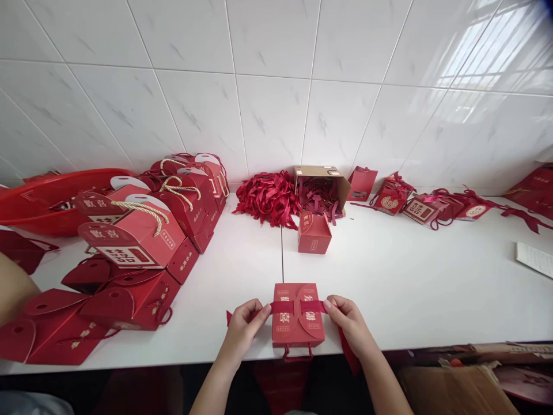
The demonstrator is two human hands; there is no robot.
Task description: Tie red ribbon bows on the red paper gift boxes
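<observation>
A red gift box (298, 331) with gold lettering and rounded overlapping flaps lies near the table's front edge, its cord handle hanging toward me. Across its top runs a dark red ribbon (318, 306), threaded through the flaps. My left hand (247, 327) pinches the ribbon at the box's left side. On the right side my right hand (347, 320) pinches the other length, and its tail hangs down past the table edge. Just behind stands a small red box (314, 235).
Many red gift boxes (129, 300) are stacked at left beside a red basin (43, 202). Against the wall lie a ribbon heap (268, 199) and a cardboard box (345, 187) of ribbons. Small tied boxes (421, 210) and a notepad (536, 259) sit at right. Another person's arm (15, 282) shows at far left.
</observation>
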